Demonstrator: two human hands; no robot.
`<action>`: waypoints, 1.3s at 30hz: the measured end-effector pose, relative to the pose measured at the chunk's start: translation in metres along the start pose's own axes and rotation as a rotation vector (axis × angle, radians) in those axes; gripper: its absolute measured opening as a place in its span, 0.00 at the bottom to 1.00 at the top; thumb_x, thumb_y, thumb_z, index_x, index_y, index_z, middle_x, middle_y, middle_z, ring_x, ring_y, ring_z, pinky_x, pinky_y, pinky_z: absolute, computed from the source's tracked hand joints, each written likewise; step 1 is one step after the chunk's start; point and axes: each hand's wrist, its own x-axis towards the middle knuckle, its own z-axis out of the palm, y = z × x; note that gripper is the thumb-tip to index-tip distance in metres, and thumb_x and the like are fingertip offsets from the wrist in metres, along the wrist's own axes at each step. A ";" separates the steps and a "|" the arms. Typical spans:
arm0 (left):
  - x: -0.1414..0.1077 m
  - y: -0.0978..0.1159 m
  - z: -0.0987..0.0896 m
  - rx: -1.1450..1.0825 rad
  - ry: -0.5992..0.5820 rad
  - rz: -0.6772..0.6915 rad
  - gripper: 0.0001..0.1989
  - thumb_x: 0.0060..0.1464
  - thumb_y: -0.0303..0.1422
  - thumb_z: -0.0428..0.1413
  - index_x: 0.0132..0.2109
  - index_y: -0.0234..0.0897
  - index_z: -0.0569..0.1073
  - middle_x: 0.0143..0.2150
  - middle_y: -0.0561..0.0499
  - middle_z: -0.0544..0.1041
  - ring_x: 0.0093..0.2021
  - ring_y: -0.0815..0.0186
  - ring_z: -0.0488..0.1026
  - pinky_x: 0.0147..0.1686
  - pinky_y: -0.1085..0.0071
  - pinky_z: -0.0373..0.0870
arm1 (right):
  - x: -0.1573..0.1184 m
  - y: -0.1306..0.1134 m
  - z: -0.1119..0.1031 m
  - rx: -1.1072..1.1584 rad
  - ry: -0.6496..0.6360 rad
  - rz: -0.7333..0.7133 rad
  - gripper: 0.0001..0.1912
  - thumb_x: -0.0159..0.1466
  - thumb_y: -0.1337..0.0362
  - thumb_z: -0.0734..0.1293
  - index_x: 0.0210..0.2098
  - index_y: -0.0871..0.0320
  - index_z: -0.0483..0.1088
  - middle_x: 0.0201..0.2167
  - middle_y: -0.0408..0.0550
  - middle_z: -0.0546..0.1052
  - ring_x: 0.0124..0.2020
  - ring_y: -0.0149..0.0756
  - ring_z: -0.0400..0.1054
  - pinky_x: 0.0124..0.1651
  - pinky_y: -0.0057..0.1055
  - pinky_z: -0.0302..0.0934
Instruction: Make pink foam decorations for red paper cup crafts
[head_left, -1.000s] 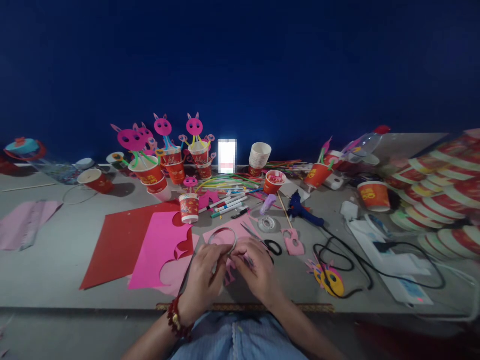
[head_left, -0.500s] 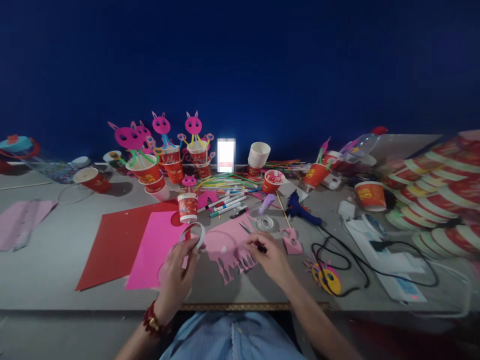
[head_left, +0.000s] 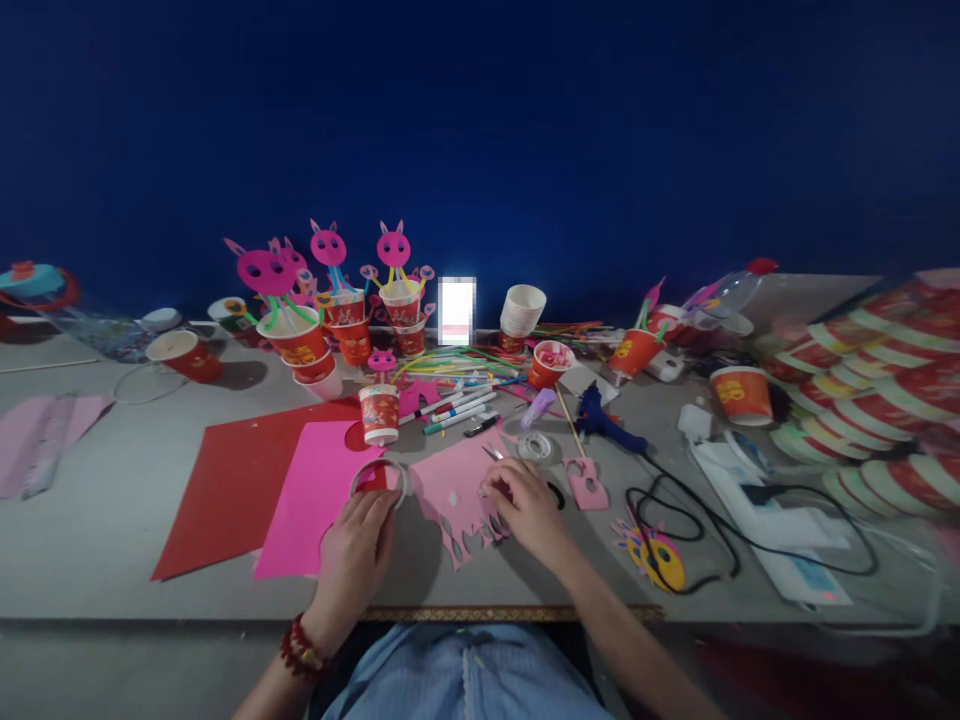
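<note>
Left hand's (head_left: 358, 540) got its fingers closed on the tape roll (head_left: 402, 485) over the pink sheets; right hand's (head_left: 525, 505) nearly pinched, can't tell on what. Small red cup (head_left: 546, 372) holds pink scraps (head_left: 553, 354).

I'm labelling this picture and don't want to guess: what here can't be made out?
All in the head view:
- Scissors: middle hidden behind the right hand.
- Anything between the right fingertips: too small to tell.
- White ring: near part covered by the left hand.
- Stacked cups: blurred, cut off by the right edge.
- Bright rectangle: masked by coarse blocks.
</note>
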 end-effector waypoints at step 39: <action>0.092 0.059 -0.006 -0.623 -0.155 -0.012 0.05 0.62 0.32 0.53 0.37 0.39 0.71 0.36 0.49 0.74 0.37 0.61 0.70 0.38 0.68 0.65 | 0.029 -0.036 -0.015 0.377 0.097 -0.029 0.02 0.64 0.64 0.66 0.35 0.54 0.71 0.34 0.46 0.77 0.39 0.41 0.72 0.45 0.35 0.65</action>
